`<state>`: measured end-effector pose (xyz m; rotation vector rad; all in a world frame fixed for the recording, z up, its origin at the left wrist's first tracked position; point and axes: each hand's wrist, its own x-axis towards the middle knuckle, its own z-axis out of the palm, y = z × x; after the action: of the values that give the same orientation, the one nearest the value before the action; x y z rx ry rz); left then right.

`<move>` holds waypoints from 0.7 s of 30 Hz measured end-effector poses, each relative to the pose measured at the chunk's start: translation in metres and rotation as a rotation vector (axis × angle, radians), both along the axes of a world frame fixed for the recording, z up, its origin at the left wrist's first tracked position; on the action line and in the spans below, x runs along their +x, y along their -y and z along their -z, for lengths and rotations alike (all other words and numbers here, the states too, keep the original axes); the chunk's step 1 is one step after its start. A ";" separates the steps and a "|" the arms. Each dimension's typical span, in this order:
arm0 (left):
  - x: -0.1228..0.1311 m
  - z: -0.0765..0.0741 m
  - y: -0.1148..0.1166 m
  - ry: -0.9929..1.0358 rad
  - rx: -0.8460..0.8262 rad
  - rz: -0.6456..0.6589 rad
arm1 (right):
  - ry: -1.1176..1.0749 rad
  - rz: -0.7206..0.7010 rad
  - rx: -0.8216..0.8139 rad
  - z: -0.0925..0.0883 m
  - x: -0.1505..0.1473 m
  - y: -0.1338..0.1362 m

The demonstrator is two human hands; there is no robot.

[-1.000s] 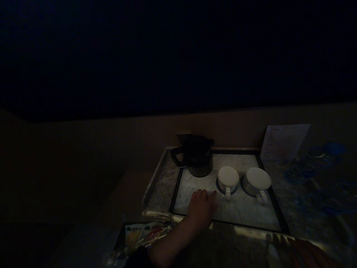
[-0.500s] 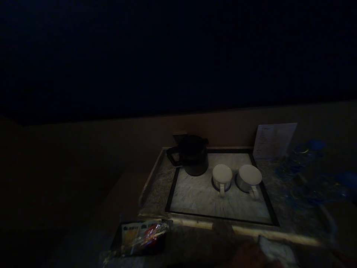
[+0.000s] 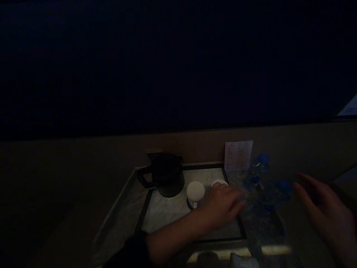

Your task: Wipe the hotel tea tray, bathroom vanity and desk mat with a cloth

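The scene is very dark. My left hand (image 3: 221, 208) reaches over the right part of a marble tray (image 3: 164, 212), fingers loosely spread, toward two clear water bottles with blue caps: one (image 3: 255, 173) at the back, one (image 3: 275, 195) nearer. It covers most of the right white cup (image 3: 219, 183). The left white cup (image 3: 195, 193) with a lid stands free beside it. My right hand (image 3: 325, 212) hovers open just right of the nearer bottle, holding nothing.
A black kettle (image 3: 167, 175) stands at the tray's back left. A white printed card (image 3: 238, 155) leans against the wall behind the bottles. The counter's front edge (image 3: 228, 255) catches some light.
The view has swung right. My left hand, out of view half a second ago, now reaches across the tray toward the bottles. My right hand has come into view beside them.
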<state>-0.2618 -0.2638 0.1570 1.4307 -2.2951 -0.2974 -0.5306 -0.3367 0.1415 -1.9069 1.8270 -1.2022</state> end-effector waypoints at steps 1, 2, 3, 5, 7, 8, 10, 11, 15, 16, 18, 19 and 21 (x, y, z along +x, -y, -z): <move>-0.004 -0.018 0.027 -0.039 0.033 -0.040 | 0.007 -0.008 0.002 0.000 0.002 0.005; -0.010 -0.031 0.054 -0.066 0.055 -0.071 | 0.020 -0.021 0.004 0.003 0.003 0.008; -0.019 -0.040 0.080 -0.075 0.051 -0.104 | 0.042 -0.038 0.011 0.008 0.004 0.010; -0.042 -0.048 0.123 -0.063 0.083 -0.130 | 0.106 -0.066 0.053 0.020 0.005 0.011; -0.066 -0.046 0.156 -0.046 0.162 -0.142 | 0.163 -0.071 0.122 0.030 0.004 0.009; -0.076 -0.042 0.168 -0.027 0.215 -0.136 | 0.184 -0.069 0.152 0.034 0.004 0.008; -0.090 -0.030 0.183 0.067 0.311 -0.081 | 0.192 -0.083 0.183 0.040 0.005 0.007; -0.094 -0.023 0.187 0.126 0.330 -0.041 | 0.174 -0.107 0.180 0.043 0.006 0.007; -0.087 0.000 0.185 0.209 0.260 0.026 | 0.032 -0.178 0.174 0.055 0.019 0.012; -0.081 0.002 0.182 0.183 0.254 0.010 | -0.007 -0.163 0.198 0.058 0.023 0.014; -0.064 -0.006 0.172 0.114 0.266 -0.033 | -0.058 -0.113 0.257 0.060 0.025 0.017; -0.053 -0.015 0.167 0.078 0.262 -0.060 | -0.065 -0.086 0.284 0.059 0.024 0.019; -0.026 -0.044 0.155 0.008 0.229 -0.119 | -0.038 -0.048 0.273 0.050 0.017 0.025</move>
<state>-0.2883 -0.4187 0.2010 1.6745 -2.2276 -0.5329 -0.5134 -0.3616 0.0912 -1.8190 1.8436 -0.8558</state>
